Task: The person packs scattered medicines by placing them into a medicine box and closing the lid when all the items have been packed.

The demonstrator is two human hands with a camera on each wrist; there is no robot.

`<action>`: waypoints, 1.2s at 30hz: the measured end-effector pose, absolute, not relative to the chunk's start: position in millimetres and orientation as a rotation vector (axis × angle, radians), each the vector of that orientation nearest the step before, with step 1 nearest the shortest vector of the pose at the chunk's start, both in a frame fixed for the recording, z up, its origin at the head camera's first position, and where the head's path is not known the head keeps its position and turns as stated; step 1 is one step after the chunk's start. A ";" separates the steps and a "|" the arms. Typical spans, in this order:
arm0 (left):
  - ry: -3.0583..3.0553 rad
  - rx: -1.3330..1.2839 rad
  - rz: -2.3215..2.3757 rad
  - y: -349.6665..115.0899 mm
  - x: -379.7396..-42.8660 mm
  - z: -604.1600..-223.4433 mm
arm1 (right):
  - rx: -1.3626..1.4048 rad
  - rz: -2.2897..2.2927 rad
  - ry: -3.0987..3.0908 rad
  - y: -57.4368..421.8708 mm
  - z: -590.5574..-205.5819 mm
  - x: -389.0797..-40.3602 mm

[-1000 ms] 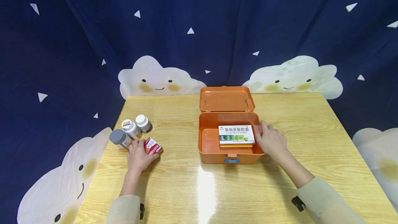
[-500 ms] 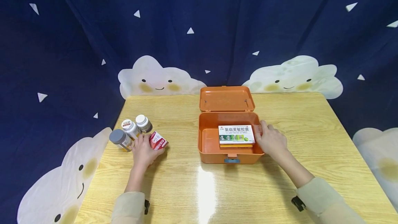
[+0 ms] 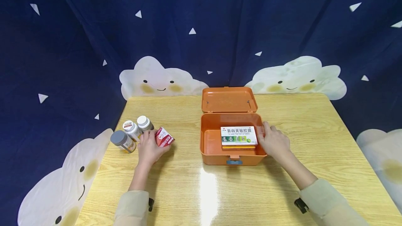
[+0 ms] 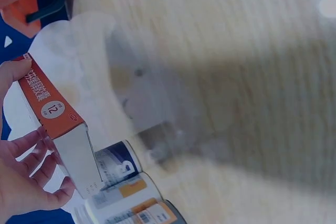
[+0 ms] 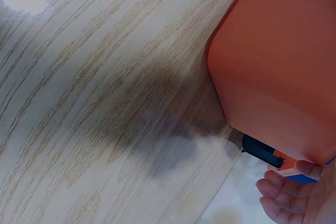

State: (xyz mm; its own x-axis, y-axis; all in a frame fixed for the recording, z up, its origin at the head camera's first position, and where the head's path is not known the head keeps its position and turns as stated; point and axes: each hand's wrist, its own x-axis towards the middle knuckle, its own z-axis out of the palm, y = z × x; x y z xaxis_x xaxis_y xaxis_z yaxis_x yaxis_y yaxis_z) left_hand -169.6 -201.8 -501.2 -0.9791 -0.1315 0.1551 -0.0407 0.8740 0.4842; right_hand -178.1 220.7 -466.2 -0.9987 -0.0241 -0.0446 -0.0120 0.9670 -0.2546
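Observation:
My left hand point(image 3: 149, 149) grips a red-and-white medicine box point(image 3: 164, 137) between thumb and fingers. In the left wrist view the box's red printed side point(image 4: 50, 100) and a white end show, tilted. Behind it stand two white bottles, one with a plain white cap point(image 3: 142, 120) and one with a labelled cap point(image 3: 128, 125), plus a grey-capped bottle point(image 3: 120, 140). My right hand point(image 3: 274, 140) holds the right wall of an open orange case point(image 3: 207, 159), thumb over the rim and fingers outside. Inside the case lies a white medicine carton point(image 3: 238, 136) on top of a yellow-orange one point(image 3: 237, 147).
The case's orange lid point(image 3: 229, 99) is tipped back toward the curtain point(image 3: 188, 51). A blue-grey latch point(image 3: 234, 162) sits on its front. Wooden tabletop point(image 3: 182, 191) lies between the bottles and the case.
My left hand has moved right and slightly away from me with the red-and-white medicine box, away from the grey-capped bottle. The right hand and the case stay put.

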 end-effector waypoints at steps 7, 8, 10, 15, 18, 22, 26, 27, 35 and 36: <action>-2.842 0.071 -0.718 -192.2 -174.7 -489.8 | -0.026 -0.405 3.080 220.4 -466.9 -178.2; -2.842 0.064 -0.719 -190.5 -175.3 -488.2 | -0.025 -0.405 3.079 220.5 -466.9 -178.1; -2.844 0.055 -0.727 -187.2 -176.6 -485.3 | -0.023 -0.408 3.077 220.4 -467.1 -178.0; -2.841 0.036 -0.732 -177.1 -181.0 -478.9 | -0.016 -0.407 3.072 220.8 -467.0 -178.0; -2.846 0.017 -0.725 -171.1 -184.1 -476.1 | -0.020 -0.403 3.067 221.3 -466.8 -177.9; -2.854 -0.011 -0.728 -162.9 -187.2 -469.2 | -0.033 -0.402 3.061 221.5 -466.8 -177.7; -2.842 -0.042 -0.741 -155.3 -190.1 -461.7 | -0.040 -0.402 3.064 221.6 -467.3 -177.6; -2.840 -0.048 -0.741 -153.6 -190.9 -460.0 | -0.041 -0.403 3.063 221.5 -467.6 -177.7; -2.820 -0.113 -0.767 -139.3 -198.2 -447.6 | -0.034 -0.411 3.062 221.2 -466.7 -177.9; -2.820 -0.120 -0.769 -137.3 -199.1 -445.8 | -0.031 -0.414 3.063 221.1 -466.4 -178.0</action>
